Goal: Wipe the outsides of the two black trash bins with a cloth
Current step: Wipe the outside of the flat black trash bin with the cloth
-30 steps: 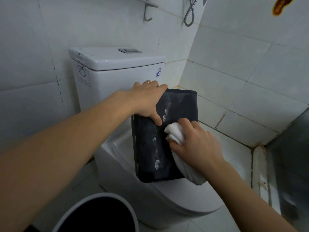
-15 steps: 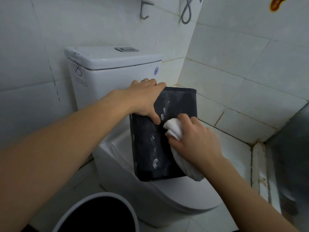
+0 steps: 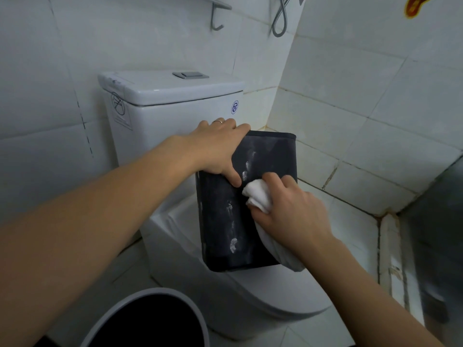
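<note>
- A white ceramic toilet point(image 3: 250, 309) with a closed lid stands against the white tiled wall point(image 3: 375, 108); its square cistern point(image 3: 162, 116) has a grey flush button point(image 3: 190, 75) on top.
- A rectangular black plastic trash bin point(image 3: 225, 221), streaked with pale smears, stands upright on the toilet lid, its base on the lid and its top rim near the front of the cistern.
- A second black trash bin with a round grey rim point(image 3: 147, 319) stands on the floor at the lower edge of the view, just beside the toilet bowl, well below the first bin.
- The left hand point(image 3: 215, 149) grips the top near corner of the rectangular bin: the fingers curl over the rim, the thumb presses flat on the facing side, and a thin ring shows on one finger.
- The right hand point(image 3: 290, 211) holds a bunched white cloth point(image 3: 258, 195) with fingers curled round it and presses it on the bin's facing side, just beside the left thumb; the loose end of the cloth hangs down under the wrist along the bin's right edge.
- A metal hook point(image 3: 216, 13) and a loop of shower hose point(image 3: 281, 18) hang on the wall above the cistern.
</note>
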